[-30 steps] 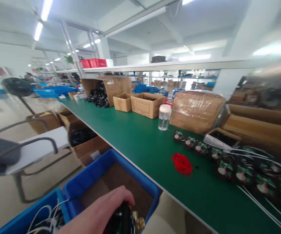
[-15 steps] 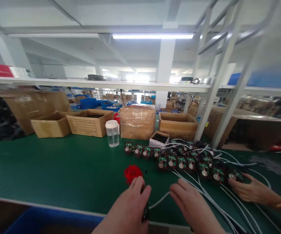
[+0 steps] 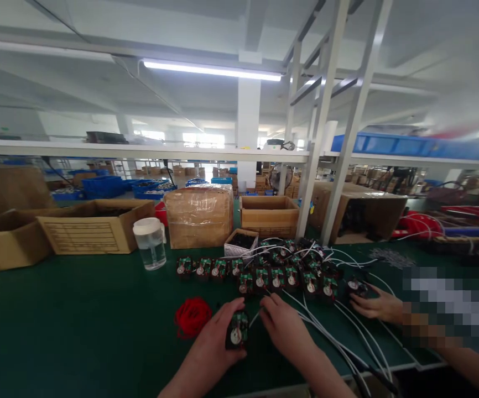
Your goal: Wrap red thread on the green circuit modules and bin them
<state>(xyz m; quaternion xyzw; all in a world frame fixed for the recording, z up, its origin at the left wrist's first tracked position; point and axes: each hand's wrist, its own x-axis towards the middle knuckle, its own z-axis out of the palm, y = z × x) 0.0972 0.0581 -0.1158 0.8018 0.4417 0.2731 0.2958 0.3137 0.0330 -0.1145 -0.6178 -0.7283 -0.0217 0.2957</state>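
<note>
My left hand (image 3: pixel 212 351) grips a small black housing with a green circuit board (image 3: pixel 238 329), its open face and round silver part turned up towards me. Close on its right, my right hand (image 3: pixel 283 323) has its fingers pinched together at a short white cable (image 3: pixel 254 319) that runs to the housing. Just beyond both hands, rows of similar circuit-board housings (image 3: pixel 276 278) lie on the green table (image 3: pixel 110 331). A bundle of red wire (image 3: pixel 193 317) rests left of my left hand.
At the right, a co-worker's hand (image 3: pixel 378 305) holds another housing (image 3: pixel 356 286). Long white cables (image 3: pixel 326 337) trail to the near edge. Behind stand a water jug (image 3: pixel 150 246), a small box of black parts (image 3: pixel 240 243), cardboard boxes (image 3: pixel 200 218) and a metal shelf frame (image 3: pixel 339 127).
The view has swung right, so the things on the table appear further left. My left hand has turned the housing so its circuit board now shows, and my right hand is closer to it.
</note>
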